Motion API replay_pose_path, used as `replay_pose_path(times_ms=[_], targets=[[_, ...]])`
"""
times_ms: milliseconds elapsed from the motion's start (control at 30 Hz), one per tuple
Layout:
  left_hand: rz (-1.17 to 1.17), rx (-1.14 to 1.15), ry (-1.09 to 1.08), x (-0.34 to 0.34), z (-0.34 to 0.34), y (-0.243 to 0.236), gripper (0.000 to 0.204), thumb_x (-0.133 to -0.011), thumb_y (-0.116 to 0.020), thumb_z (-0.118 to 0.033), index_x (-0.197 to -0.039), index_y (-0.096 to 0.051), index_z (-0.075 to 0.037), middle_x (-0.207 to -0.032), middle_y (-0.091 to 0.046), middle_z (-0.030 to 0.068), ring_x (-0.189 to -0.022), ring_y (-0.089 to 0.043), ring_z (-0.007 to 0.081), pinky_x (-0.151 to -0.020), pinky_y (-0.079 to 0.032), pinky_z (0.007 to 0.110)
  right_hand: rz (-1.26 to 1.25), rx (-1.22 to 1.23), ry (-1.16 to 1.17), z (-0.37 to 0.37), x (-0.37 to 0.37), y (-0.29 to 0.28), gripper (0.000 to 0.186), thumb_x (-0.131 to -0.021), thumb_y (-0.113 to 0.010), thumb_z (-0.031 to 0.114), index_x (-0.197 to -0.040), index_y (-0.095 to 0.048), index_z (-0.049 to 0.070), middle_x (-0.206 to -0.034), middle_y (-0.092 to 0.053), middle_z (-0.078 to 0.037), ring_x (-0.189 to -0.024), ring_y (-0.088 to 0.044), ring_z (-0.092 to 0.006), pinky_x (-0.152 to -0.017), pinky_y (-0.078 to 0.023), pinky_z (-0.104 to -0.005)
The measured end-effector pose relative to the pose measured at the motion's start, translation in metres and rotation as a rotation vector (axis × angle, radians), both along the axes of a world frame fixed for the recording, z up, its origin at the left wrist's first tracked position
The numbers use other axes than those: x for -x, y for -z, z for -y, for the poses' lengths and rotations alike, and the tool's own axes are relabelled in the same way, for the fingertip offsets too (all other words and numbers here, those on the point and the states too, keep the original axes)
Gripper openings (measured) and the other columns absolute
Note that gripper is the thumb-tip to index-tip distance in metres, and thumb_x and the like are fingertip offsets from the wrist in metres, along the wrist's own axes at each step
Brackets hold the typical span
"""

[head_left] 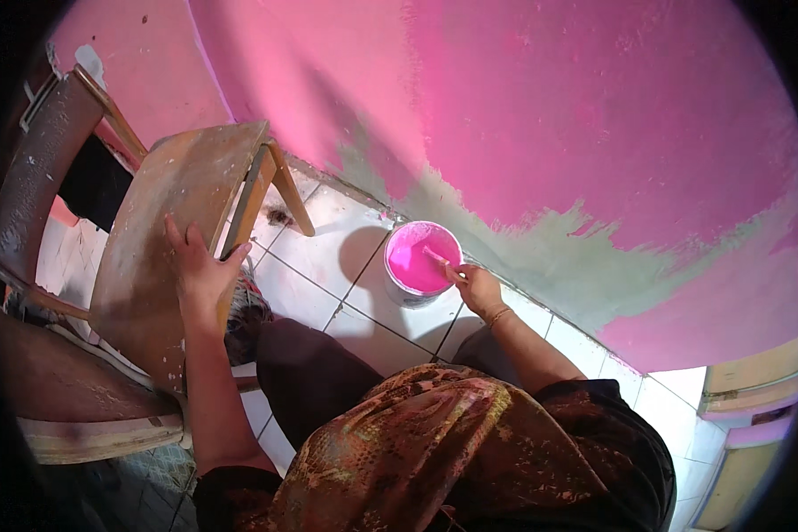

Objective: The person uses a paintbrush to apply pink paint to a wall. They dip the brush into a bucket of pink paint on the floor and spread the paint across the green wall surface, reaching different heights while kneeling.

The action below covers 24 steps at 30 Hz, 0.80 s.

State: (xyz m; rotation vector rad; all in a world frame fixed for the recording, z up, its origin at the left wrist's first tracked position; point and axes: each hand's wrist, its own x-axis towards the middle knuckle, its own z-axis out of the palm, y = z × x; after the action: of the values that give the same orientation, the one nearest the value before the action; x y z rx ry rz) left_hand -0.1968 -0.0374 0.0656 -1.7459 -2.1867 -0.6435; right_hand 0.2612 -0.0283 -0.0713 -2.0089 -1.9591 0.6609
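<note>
Patterned cloth [399,434] is draped below the hands. By the right hand [481,291] a handle [437,259] is gripped, reaching into the bucket [410,296] just left; pink paint [405,258] could be spilled by levering. Under the spread left hand [204,277], the wooden seat [195,173] could be tipped by leaning.

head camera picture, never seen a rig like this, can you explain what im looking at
There's no machine here, just someone bare-handed, seen from above by a fisheye camera on their own head; its wide lens bends straight edges. The left hand rests, fingers spread, on a wooden seat. The right hand grips a pale handle slanting into a bucket of bright pink paint. The bucket stands on a white tiled floor beside a pink and pale green wall.
</note>
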Motion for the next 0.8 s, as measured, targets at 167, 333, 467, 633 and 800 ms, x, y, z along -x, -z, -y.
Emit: replay_pose_path(times_ms=[167,333,467,633,800], targets=[[0.041,0.074,-0.025,-0.007,0.003,-0.009,0.092,-0.062,-0.081,-0.05,-0.123,-0.044,0.008,-0.147,-0.017,0.0323,-0.132,-0.03,0.0474,-0.106,-0.03,0.054,-0.069,-0.045,0.016,-0.009,0.001,0.01,0.032,-0.085,-0.062,0.038,-0.101,-0.07,0.011,-0.092,-0.069,-0.014,-0.084,-0.065,-0.0333,-0.073,-0.051,-0.0399],[0.029,0.077,-0.039,-0.006,0.002,-0.008,0.092,-0.061,-0.081,-0.05,-0.122,-0.045,0.008,-0.147,-0.017,0.0315,-0.132,-0.029,0.0472,-0.106,-0.029,0.055,-0.277,0.208,0.051,-0.019,-0.023,0.044,0.027,-0.084,-0.068,0.025,-0.1,-0.069,0.004,-0.077,-0.069,-0.008,-0.069,-0.066,-0.0176,-0.062,-0.051,-0.0323],[-0.016,0.079,-0.069,-0.004,0.003,-0.006,0.092,-0.061,-0.081,-0.051,-0.122,-0.046,0.008,-0.147,-0.017,0.0313,-0.132,-0.03,0.047,-0.106,-0.029,0.055,-0.98,0.589,0.249,-0.006,-0.034,0.045,0.027,-0.087,-0.068,0.02,-0.109,-0.064,0.005,-0.083,-0.067,-0.002,-0.073,-0.063,-0.0124,-0.063,-0.051,-0.0292],[-0.075,0.039,-0.049,-0.011,0.006,-0.009,0.089,-0.061,-0.081,-0.05,-0.119,-0.046,0.008,-0.146,-0.02,0.0319,-0.125,-0.038,0.0501,-0.102,-0.035,0.055,-1.462,0.686,0.217,0.014,-0.05,0.04,0.03,-0.091,-0.062,0.015,-0.119,-0.057,0.009,-0.091,-0.066,-0.001,-0.082,-0.064,-0.0126,-0.072,-0.051,-0.0309],[-0.041,0.006,0.007,0.005,0.004,0.002,0.087,-0.063,-0.081,-0.049,-0.117,-0.045,0.01,-0.144,-0.022,0.0329,-0.122,-0.04,0.0511,-0.099,-0.039,0.054,-1.727,0.575,0.05,0.018,-0.057,-0.001,0.029,-0.091,-0.061,0.015,-0.119,-0.056,0.009,-0.096,-0.065,-0.003,-0.092,-0.064,-0.0162,-0.085,-0.049,-0.0396]])
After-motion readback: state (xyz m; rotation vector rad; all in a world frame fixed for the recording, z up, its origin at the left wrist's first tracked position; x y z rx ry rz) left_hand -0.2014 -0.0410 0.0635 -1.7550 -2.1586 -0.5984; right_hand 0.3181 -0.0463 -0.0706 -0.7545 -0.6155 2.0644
